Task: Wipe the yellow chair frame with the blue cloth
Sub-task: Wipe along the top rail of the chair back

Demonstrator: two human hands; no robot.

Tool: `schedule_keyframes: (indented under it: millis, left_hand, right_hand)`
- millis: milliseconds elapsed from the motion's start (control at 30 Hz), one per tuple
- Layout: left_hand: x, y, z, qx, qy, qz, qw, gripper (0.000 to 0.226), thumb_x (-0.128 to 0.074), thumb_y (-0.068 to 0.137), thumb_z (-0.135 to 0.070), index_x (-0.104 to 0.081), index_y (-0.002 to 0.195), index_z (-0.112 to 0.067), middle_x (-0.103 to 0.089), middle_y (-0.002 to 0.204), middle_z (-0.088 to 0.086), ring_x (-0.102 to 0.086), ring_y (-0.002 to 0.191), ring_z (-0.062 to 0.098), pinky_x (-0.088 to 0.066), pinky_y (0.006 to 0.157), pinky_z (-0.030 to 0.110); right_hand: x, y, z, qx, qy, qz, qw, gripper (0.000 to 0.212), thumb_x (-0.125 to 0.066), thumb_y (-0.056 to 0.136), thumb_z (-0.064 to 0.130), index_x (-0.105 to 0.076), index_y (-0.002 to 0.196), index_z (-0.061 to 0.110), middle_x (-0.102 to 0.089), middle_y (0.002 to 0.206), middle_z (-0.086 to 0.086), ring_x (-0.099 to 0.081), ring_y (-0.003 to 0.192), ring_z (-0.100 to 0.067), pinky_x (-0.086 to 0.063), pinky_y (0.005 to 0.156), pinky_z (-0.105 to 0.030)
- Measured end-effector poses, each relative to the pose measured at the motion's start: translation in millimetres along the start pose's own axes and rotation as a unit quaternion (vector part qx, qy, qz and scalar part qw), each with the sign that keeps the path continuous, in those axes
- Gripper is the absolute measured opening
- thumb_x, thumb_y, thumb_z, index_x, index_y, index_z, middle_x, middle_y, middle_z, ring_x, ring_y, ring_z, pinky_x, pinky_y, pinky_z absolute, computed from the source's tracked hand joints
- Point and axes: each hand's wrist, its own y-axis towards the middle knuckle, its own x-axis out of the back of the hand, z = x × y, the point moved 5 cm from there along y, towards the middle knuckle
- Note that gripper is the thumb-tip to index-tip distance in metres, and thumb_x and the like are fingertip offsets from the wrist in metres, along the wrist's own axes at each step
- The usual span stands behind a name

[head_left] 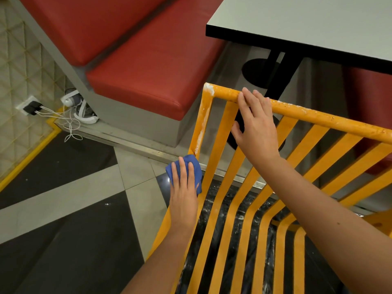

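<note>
The blue cloth [192, 169] is pressed under the flat, nearly straight fingers of the left hand [184, 190] against the left side bar of the yellow chair frame [314, 118], low down near where the backrest meets the seat. The top rail is steadied by the right hand [253, 122], its fingers laid loosely over the rail without a tight grasp. White residue is seen on the upper left post, corner and top rail, so most wiping appears left to do.

No readable text, label or number shows anywhere.
</note>
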Motion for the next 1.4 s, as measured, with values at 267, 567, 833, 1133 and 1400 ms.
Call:
schedule_keyframes:
  millis: [267,567,833,1133,1400]
  left_hand:
    - [25,55,-20,0.004,-0.119,-0.018,0.993,0.062,-0.032,0.091,-0.03,-0.007,0.144,-0.013,-0.015,0.153,0.018,-0.01,0.14,0.031,-0.043,0.101,0.041]
    - [21,39,-15,0.0,-0.099,-0.014,0.995,0.066,-0.035,0.091,-0.029,-0.003,0.145,-0.011,-0.009,0.154,0.015,-0.005,0.14,0.03,-0.048,0.096,0.043]
    - [15,39,-16,-0.009,-0.089,-0.017,0.996,0.079,-0.046,0.092,-0.022,0.012,0.146,-0.015,0.009,0.155,0.007,0.017,0.141,0.023,-0.049,0.095,0.039]
    - [33,73,-30,0.004,-0.133,-0.034,0.99,0.061,-0.03,0.091,-0.028,-0.006,0.145,-0.013,-0.014,0.154,0.017,-0.002,0.139,0.028,-0.05,0.094,0.041]
    - [17,29,-34,0.118,-0.122,-0.05,0.984,0.06,-0.044,0.092,-0.023,-0.021,0.143,0.0,-0.02,0.152,0.02,-0.015,0.139,0.036,-0.032,0.107,0.043]
  right_hand:
    - [-2,0,-2,0.003,-0.007,0.003,1.0,0.057,-0.06,0.084,0.009,-0.04,0.137,0.0,-0.044,0.141,-0.017,-0.036,0.133,-0.036,-0.017,0.113,-0.044]
    - [0,1,0,-0.001,-0.006,0.008,1.0,0.057,-0.062,0.084,0.011,-0.041,0.136,0.0,-0.045,0.141,-0.018,-0.037,0.133,-0.036,-0.021,0.112,-0.047]
    - [0,1,0,0.0,-0.003,0.003,1.0,0.053,-0.056,0.088,0.013,-0.04,0.136,-0.001,-0.044,0.141,-0.018,-0.036,0.133,-0.036,-0.02,0.113,-0.046]
    - [3,3,1,-0.015,0.009,-0.002,1.0,0.051,-0.057,0.087,0.016,-0.045,0.133,-0.001,-0.049,0.137,-0.018,-0.04,0.131,-0.035,-0.024,0.112,-0.047]
    - [2,3,3,-0.017,-0.003,0.003,1.0,0.051,-0.055,0.088,0.018,-0.044,0.133,0.0,-0.048,0.136,-0.018,-0.04,0.13,-0.035,-0.023,0.112,-0.046]
